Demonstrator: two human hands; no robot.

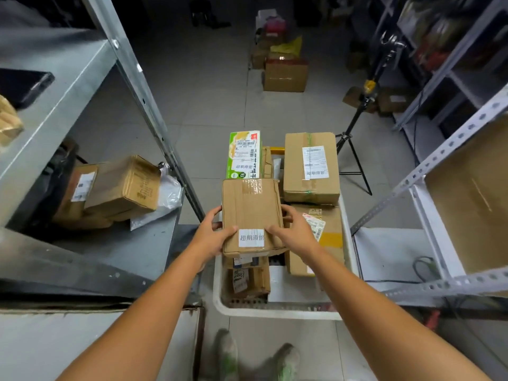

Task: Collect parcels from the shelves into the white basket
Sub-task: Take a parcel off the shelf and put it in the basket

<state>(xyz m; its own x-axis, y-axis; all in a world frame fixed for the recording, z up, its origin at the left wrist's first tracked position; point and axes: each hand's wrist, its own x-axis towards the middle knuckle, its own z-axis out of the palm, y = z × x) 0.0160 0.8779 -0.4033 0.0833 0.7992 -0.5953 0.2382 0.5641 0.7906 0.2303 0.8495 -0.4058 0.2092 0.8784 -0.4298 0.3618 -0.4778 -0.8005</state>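
Parcel: flat brown cardboard box [252, 215], creased, clear tape at the far end, white printed label near the front edge.
Place: above the white plastic basket [277, 312], over other boxes.
Left hand [213, 233]: grips its left edge.
Right hand [294, 229]: grips its right edge.

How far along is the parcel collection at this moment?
Done: the white basket already holds several parcels, among them a green box and a taped carton. In hand: the left hand and right hand hold a labelled carton over the basket. Left: brown cartons on the grey shelf are not yet collected.
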